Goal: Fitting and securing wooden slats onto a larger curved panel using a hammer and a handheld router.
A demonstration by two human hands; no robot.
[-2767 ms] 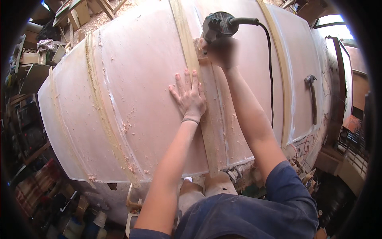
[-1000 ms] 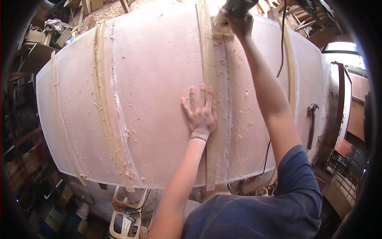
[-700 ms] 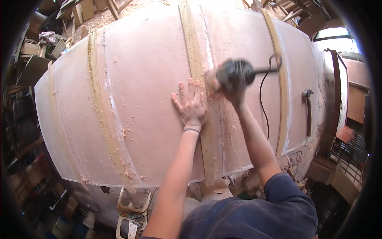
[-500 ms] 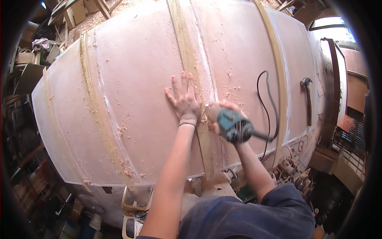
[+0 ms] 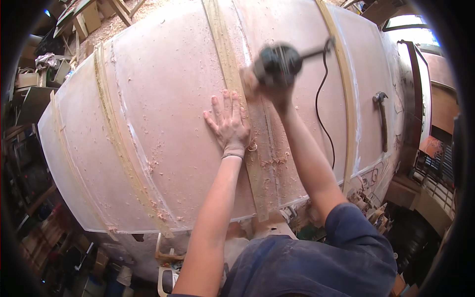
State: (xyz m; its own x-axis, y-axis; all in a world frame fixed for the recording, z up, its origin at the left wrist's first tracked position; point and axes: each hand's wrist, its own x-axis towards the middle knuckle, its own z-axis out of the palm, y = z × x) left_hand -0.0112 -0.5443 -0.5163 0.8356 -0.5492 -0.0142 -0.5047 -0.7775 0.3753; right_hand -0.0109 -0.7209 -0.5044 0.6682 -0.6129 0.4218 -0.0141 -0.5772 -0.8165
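Note:
My left hand (image 5: 229, 126) lies flat with fingers spread, partly on the pink panel (image 5: 173, 99) and partly on a long wooden strip (image 5: 225, 54). In my right hand (image 5: 278, 96) is a corded power tool (image 5: 278, 62), dark teal and black, apparently a trim router. It sits farther away than my left hand, at the right side of the strip. Motion blurs the tool, and its working end is hidden. A black cord (image 5: 320, 99) runs from its top across the panel. Pink shavings (image 5: 274, 161) lie beside the strip.
More wooden strips (image 5: 341, 84) cross the panel on either side, near pale seams. A claw hammer (image 5: 382, 119) rests at the right. Stacked boards (image 5: 86, 22) and shavings are at the far left; clutter (image 5: 368, 203) lies below the panel's near right edge.
My right hand has carried the power tool away from me along the strip, leaving shavings on the nearer stretch. My left hand stays in place on the panel.

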